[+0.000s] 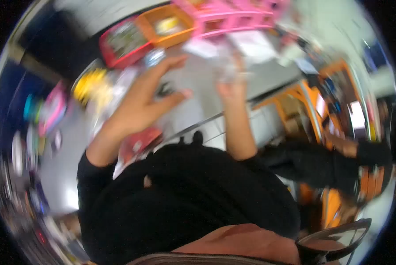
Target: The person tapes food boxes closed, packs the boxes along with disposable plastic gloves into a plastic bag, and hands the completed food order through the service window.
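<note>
Over the grey table (202, 84), my left hand (151, 99) is open, thumb and fingers spread, with nothing between them. To its right, my right hand (231, 79) is raised over the table and smeared by motion. Something pale and see-through shows at its fingers, too blurred to name. White papers (253, 44) lie beyond it. Below my left hand is a red packet (138, 143) near the table edge. A bunch of yellow items (90, 87) sits left of my left hand.
A red basket (109, 55), an orange basket (180, 39) and a pink rack (211, 24) stand along the far side. Another person in black (313, 165) is at the right, near orange furniture (310, 101). Tiled floor (213, 132) shows below the table edge.
</note>
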Tool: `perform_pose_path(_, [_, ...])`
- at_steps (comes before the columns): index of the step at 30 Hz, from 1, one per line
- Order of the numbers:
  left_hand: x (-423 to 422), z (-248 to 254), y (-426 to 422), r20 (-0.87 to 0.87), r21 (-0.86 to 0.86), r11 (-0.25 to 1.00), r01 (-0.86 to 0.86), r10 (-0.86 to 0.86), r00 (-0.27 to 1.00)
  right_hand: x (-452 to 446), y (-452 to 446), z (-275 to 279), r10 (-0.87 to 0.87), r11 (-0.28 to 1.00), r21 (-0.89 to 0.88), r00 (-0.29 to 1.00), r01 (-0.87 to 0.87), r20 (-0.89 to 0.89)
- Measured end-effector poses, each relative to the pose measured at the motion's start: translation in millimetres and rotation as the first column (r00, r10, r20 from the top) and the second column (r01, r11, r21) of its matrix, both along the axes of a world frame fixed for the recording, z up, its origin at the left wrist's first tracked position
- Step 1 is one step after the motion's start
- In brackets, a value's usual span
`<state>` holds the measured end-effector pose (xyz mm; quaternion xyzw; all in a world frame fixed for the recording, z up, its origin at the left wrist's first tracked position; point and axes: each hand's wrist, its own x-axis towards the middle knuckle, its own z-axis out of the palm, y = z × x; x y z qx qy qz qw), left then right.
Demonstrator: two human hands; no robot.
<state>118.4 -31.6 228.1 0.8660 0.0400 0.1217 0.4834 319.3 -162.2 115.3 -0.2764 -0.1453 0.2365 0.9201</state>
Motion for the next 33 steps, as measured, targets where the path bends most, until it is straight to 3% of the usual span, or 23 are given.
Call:
perform_pose_path(1, [-33, 13, 8, -0.034, 0.391, 0.918, -0.064, 0.084, 0.996, 4, 2, -21, 0.215, 0.963, 0.162, 0.976, -0.215, 0.014])
perform_pose_path(2, [-65, 7, 18, 0.023, 0.726, 0.627, -0.281, 0.387, 0.922, -6, 4, -21, 0.342, 0.923, 0.194, 0.940, -0.331, -0.022])
perform_pose_path(3, [-96, -2, 30, 0.154, 0.928, 0.189, -0.321, 0.591, 0.792, -14, 9, -27, 0.419, 0.898, 0.187, 0.905, -0.399, -0.078])
perform_pose_path(5, [-152, -34, 57, 0.251, 0.932, -0.069, -0.357, 0.831, 0.496, -35, 26, -35, 0.521, 0.852, 0.162, 0.835, -0.498, -0.176])
perform_pose_path(6, [-176, -48, 63, 0.237, 0.934, -0.089, -0.345, 0.878, 0.417, -49, 37, -37, 0.551, 0.835, 0.142, 0.807, -0.532, -0.215])
perform_pose_path(8, [-208, -85, 75, 0.219, 0.935, -0.106, -0.338, 0.923, 0.317, -82, 53, -16, 0.324, 0.907, -0.182, 0.906, -0.379, -0.273])
perform_pose_path(10, [-230, -120, 93, 0.200, 0.800, 0.017, -0.599, 0.934, 0.294, -117, 75, 6, 0.375, 0.886, -0.200, 0.899, -0.419, -0.227])
perform_pose_path(11, [-231, -135, 96, 0.222, 0.647, 0.210, -0.733, 0.868, 0.444, -128, 87, 11, 0.408, 0.875, -0.203, 0.896, -0.439, -0.177])
perform_pose_path(12, [-224, -142, 95, 0.282, 0.459, 0.411, -0.787, 0.773, 0.568, -98, 94, -22, 0.795, 0.605, 0.255, 0.589, -0.754, -0.143])
perform_pose_path(14, [-192, -127, 65, 0.392, 0.439, 0.595, -0.674, 0.548, 0.739, -114, 117, -6, 0.822, 0.563, 0.273, 0.564, -0.780, -0.082])
perform_pose_path(15, [-173, -126, 55, 0.435, 0.455, 0.556, -0.696, 0.543, 0.718, -125, 124, 4, 0.841, 0.524, 0.293, 0.541, -0.800, -0.026])
perform_pose_path(17, [-149, -137, 53, 0.477, 0.464, 0.501, -0.731, 0.554, 0.682, -146, 125, 26, 0.813, 0.575, 0.290, 0.573, -0.765, -0.101])
perform_pose_path(19, [-140, -159, 72, 0.364, 0.606, 0.399, -0.688, 0.631, 0.685, -157, 127, 39, 0.793, 0.608, 0.242, 0.593, -0.756, -0.140])
perform_pose_path(20, [-147, -160, 77, 0.392, 0.515, 0.487, -0.705, 0.598, 0.699, -150, 132, 32, 0.841, 0.522, 0.293, 0.540, -0.801, -0.021])
perform_pose_path(21, [-156, -150, 79, 0.393, 0.516, 0.479, -0.711, 0.605, 0.693, -155, 134, 36, 0.847, 0.513, 0.293, 0.532, -0.806, -0.020])
perform_pose_path(22, [-165, -143, 80, 0.435, 0.323, 0.529, -0.785, 0.654, 0.619, -163, 131, 41, 0.691, 0.721, 0.062, 0.710, -0.690, -0.138])
perform_pose_path(23, [-175, -137, 82, 0.456, 0.116, 0.556, -0.823, 0.707, 0.541, -168, 131, 43, 0.477, 0.838, -0.194, 0.857, -0.510, -0.193])
perform_pose_path(25, [-197, -127, 93, 0.411, -0.372, 0.498, -0.783, 0.845, 0.342, -160, 137, 28, 0.536, 0.801, -0.213, 0.828, -0.560, -0.162])
perform_pose_path(27, [-225, -116, 109, 0.153, -0.592, 0.307, -0.745, 0.950, 0.271, -162, 146, 21, 0.597, 0.761, -0.226, 0.793, -0.608, -0.125])
perform_pose_path(28, [-239, -116, 117, 0.150, -0.590, 0.301, -0.750, 0.953, 0.264, -175, 151, 21, 0.666, 0.718, -0.294, 0.745, -0.631, 0.027])
perform_pose_path(30, [-255, -113, 128, 0.147, -0.858, 0.248, -0.450, 0.958, 0.248, -197, 171, 12, 0.766, 0.638, -0.434, 0.585, -0.637, 0.266])
perform_pose_path(31, [-253, -106, 123, 0.146, -0.857, 0.245, -0.453, 0.959, 0.243, -207, 192, -1, 0.800, 0.600, -0.504, 0.488, -0.622, 0.349])
perform_pose_path(33, [-245, -89, 108, 0.117, -0.902, 0.188, -0.389, 0.973, 0.197, -248, 215, -14, 0.789, 0.609, -0.718, 0.171, -0.336, 0.590])
